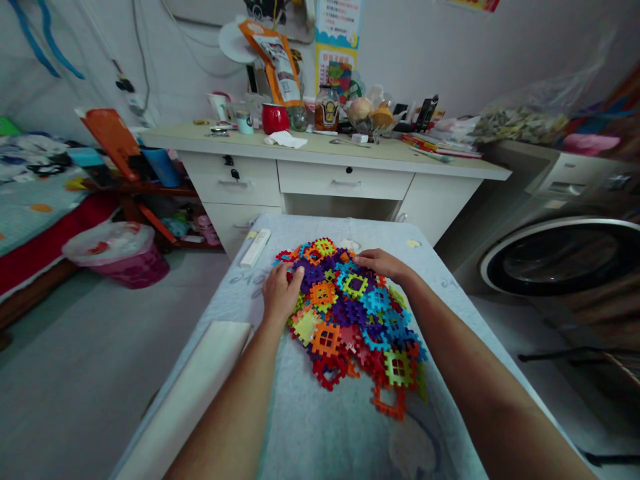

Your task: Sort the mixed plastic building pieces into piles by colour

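Observation:
A heap of colourful interlocking square plastic tiles [357, 320] lies on a table covered with a pale blue cloth [325, 427]. My left hand [281, 291] rests palm down on the heap's left edge, its fingers spread over purple and red tiles. On the heap's far side my right hand [381, 264] lies flat, fingers stretched across the top tiles. Neither hand grips a tile.
A white box [255, 247] lies at the cloth's far left, and a long white roll [190, 393] runs along the near left edge. Behind stands a cluttered white desk [325, 170]. A washing machine [560, 253] is at right, a pink bin [117, 253] and bed at left.

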A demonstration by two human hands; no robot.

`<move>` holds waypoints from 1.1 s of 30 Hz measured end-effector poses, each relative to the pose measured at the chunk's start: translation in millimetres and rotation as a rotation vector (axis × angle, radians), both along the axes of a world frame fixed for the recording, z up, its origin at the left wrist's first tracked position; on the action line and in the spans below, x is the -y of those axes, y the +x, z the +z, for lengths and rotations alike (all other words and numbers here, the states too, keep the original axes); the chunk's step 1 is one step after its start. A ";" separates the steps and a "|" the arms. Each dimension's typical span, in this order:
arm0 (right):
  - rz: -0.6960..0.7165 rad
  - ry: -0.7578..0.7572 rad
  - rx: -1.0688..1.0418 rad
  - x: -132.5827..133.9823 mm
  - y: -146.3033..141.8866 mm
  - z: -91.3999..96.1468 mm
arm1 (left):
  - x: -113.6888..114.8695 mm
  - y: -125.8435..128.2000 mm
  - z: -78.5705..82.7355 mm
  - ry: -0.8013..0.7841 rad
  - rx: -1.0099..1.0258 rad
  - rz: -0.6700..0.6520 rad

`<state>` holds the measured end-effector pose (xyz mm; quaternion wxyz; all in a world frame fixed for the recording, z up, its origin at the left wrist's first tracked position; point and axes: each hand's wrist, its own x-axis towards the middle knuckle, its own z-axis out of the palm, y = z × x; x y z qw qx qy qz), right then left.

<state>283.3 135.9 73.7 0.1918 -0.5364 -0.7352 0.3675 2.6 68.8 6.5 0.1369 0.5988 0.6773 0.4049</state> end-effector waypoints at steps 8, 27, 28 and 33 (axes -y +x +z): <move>-0.072 0.206 0.136 -46.2 -54.7 19.5 | -2.0 -2.3 -2.4 0.013 -0.012 0.019; 0.253 0.124 -0.176 0.5 -59.2 35.6 | -4.4 -1.6 -9.0 0.051 -0.054 0.060; 0.188 0.190 -0.181 10.9 -42.8 34.3 | -4.2 -2.0 -9.0 0.054 -0.055 0.057; -0.270 0.376 0.166 59.5 52.8 -15.2 | -3.6 -2.7 -9.5 0.065 -0.086 0.035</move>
